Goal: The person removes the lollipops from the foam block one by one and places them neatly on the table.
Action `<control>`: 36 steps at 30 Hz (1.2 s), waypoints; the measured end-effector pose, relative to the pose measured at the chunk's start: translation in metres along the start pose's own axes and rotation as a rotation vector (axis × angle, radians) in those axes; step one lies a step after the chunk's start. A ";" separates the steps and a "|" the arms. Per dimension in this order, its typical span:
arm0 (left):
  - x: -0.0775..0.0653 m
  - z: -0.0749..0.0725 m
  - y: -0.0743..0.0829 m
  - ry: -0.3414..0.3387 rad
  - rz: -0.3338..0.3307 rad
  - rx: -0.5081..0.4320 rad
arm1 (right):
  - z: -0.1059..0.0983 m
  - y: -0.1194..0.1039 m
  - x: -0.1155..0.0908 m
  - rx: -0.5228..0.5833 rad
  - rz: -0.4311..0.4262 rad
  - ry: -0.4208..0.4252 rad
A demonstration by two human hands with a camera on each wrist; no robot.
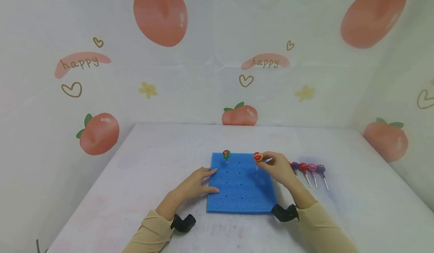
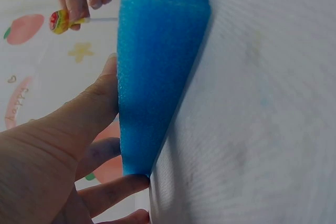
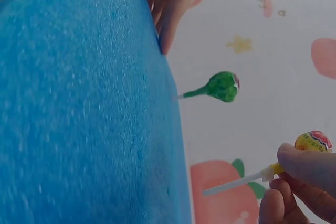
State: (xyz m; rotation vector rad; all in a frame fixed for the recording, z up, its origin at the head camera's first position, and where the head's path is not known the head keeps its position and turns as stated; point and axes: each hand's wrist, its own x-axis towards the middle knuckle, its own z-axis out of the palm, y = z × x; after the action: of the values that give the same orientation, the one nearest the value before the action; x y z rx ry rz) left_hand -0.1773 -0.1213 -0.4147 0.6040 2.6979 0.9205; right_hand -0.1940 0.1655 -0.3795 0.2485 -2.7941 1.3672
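Between my right thumb and fingers I pinch a lollipop (image 3: 314,141) in a yellow and red wrapper. Its white stick points down over the far right part of a blue foam board (image 1: 234,204), which has rows of small holes. My right hand (image 1: 278,168) hovers above that corner. A green-wrapped lollipop (image 3: 223,86) stands upright in the board near the far left corner. My left hand (image 1: 194,185) rests at the board's left edge, thumb and fingers spread; the left wrist view shows its fingers (image 2: 113,195) along the thick foam side.
Right of the board, several lollipops lie in a row on the white table (image 1: 142,162), among them a red one (image 1: 303,166), a pink one (image 1: 312,167) and a purple one (image 1: 320,168). A white backdrop (image 1: 203,87) with printed fruit stands behind the table.
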 end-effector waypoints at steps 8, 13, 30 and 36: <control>0.000 0.000 -0.002 -0.003 0.006 0.007 | -0.017 0.011 -0.005 -0.019 0.029 0.027; 0.001 0.001 -0.003 0.001 0.007 0.000 | -0.028 0.019 -0.007 -0.057 0.060 0.050; 0.000 0.000 -0.002 -0.004 0.003 -0.014 | -0.056 0.038 -0.021 -0.153 0.118 0.101; 0.001 0.001 -0.002 0.001 0.003 -0.014 | -0.063 0.044 -0.021 -0.164 0.129 0.126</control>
State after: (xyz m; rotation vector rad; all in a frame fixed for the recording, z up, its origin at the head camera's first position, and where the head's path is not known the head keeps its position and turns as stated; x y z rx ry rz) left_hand -0.1788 -0.1220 -0.4170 0.6047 2.6901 0.9399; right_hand -0.1828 0.2440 -0.3771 -0.0219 -2.8376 1.1214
